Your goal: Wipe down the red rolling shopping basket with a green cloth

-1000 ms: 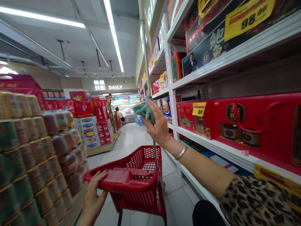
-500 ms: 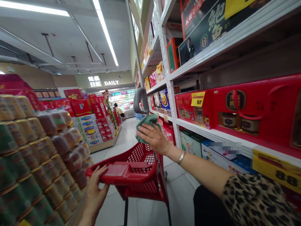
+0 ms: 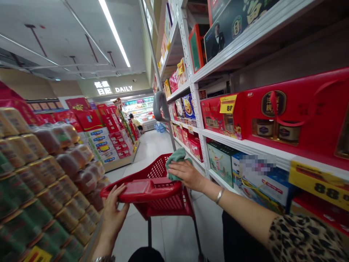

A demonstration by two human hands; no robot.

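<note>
Here's the right hand [image 3: 188, 174], fingers pressed together over a crumpled, soft green cloth [image 3: 176, 156], its thumb hidden! The cloth lies directly under those fingers, by the near right corner of a red plastic shopping cart [image 3: 163, 206], where a slim silver metal pole [image 3: 154, 58] runs down behind it. Above, a grey plastic loop [image 3: 157, 106] sits on that pole. And the left hand [image 3: 113, 203] curls round the left end of the cart's red handle [image 3: 152, 193], thumb underneath!
</note>
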